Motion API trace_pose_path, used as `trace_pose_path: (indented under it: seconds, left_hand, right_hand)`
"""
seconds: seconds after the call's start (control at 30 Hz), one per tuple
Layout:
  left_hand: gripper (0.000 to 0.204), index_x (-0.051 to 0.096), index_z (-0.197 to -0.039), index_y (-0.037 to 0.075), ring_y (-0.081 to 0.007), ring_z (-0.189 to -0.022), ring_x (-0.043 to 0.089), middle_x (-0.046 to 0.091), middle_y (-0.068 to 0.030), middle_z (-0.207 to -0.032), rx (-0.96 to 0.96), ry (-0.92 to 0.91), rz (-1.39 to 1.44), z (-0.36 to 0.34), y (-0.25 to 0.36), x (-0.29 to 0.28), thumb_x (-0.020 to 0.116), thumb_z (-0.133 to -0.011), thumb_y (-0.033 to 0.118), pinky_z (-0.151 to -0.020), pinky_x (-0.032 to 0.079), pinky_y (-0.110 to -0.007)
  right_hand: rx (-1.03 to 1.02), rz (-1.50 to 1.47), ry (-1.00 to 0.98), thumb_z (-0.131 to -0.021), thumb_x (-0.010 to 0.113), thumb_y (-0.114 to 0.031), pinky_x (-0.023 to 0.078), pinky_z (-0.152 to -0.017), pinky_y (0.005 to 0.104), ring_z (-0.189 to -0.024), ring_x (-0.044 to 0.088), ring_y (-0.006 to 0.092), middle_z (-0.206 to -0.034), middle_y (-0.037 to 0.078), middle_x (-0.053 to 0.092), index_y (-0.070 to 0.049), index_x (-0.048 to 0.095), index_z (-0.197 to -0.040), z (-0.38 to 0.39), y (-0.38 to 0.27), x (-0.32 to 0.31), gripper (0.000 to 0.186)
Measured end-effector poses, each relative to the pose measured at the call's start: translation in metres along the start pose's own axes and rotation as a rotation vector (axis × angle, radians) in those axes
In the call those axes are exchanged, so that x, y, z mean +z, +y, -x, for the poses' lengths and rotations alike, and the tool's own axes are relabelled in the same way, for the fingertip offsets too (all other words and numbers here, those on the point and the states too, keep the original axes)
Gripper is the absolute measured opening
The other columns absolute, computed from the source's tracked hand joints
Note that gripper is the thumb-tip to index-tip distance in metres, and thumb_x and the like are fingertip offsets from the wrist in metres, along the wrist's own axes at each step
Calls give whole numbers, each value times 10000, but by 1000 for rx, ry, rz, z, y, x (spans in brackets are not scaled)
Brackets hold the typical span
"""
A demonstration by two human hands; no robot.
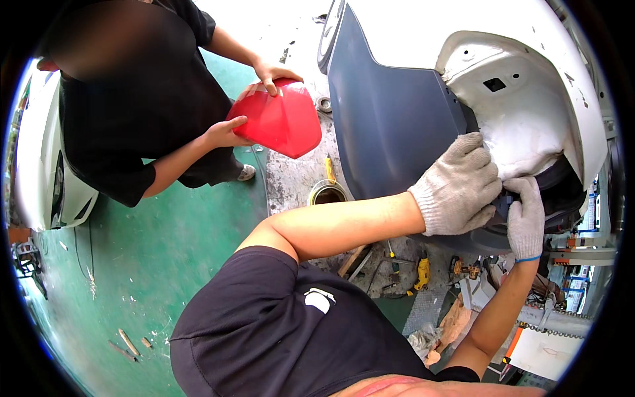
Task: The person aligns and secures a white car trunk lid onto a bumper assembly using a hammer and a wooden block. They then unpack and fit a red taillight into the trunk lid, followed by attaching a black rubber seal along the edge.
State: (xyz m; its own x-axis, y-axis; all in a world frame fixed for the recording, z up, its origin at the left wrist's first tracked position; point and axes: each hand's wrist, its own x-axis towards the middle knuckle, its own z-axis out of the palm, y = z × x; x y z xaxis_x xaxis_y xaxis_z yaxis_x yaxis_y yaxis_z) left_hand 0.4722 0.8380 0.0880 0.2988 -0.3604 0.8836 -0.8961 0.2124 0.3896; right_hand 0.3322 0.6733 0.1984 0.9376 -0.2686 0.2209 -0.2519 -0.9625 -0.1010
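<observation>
Both of my hands wear light grey knit work gloves and meet at the edge of a dark grey car bumper [390,112], beside a cavity in the white car body [516,112]. My left hand [460,188] has its fingers curled in at the bumper's upper edge; what they grip is hidden. Close by on the right, my right hand [526,215] bends its fingers into the dark gap, around a small dark part [505,200] too covered to name. Its fingers are closed.
To the left, a co-worker in black holds a red tail lamp [281,122] in both hands. A round tin [327,193] stands by the bumper. A yellow power tool [421,274] and a screwdriver [395,259] lie below my left arm. Another white car [43,165] stands far left.
</observation>
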Motion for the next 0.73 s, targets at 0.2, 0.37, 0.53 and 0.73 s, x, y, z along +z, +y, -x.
trace_pose_path:
  seconds: [0.2, 0.37, 0.53, 0.73]
  left_hand:
    - [321, 702, -968, 94, -310, -1102, 584, 617, -77, -994, -1, 24, 27, 2, -2, 3, 781, -764, 328, -1203, 353, -560]
    - [311, 705, -950, 89, -308, -1068, 595, 616, -84, -969, -2, 9, 52, 1, -3, 3, 782, -762, 325, -1201, 358, -557]
    - [320, 707, -935, 82, -309, -1043, 603, 615, -88, -948, 10, 24, 48, 2, -7, 1, 787, -748, 330, -1195, 368, -553]
    - [386, 719, -964, 71, -307, -1058, 603, 623, -92, -965, 15, 5, 49, 2, -6, -1, 805, -732, 367, -1205, 363, -548]
  right_hand:
    - [3, -4, -15, -804, 473, 88, 498, -1031, 398, -1068, 639, 381, -1107, 190, 595, 11, 643, -1093, -1, -3, -1, 344]
    - [8, 9, -23, -805, 468, 81, 497, -1023, 388, -1063, 637, 382, -1100, 193, 590, 15, 637, -1088, -1, -4, -2, 337]
    - [25, 28, -28, -805, 467, 67, 492, -1026, 388, -1068, 635, 382, -1098, 194, 593, 18, 634, -1087, -4, -7, -1, 331]
    - [30, 45, -46, -805, 471, 60, 481, -1056, 401, -1089, 640, 377, -1127, 199, 607, 15, 643, -1095, -4, -2, -2, 341]
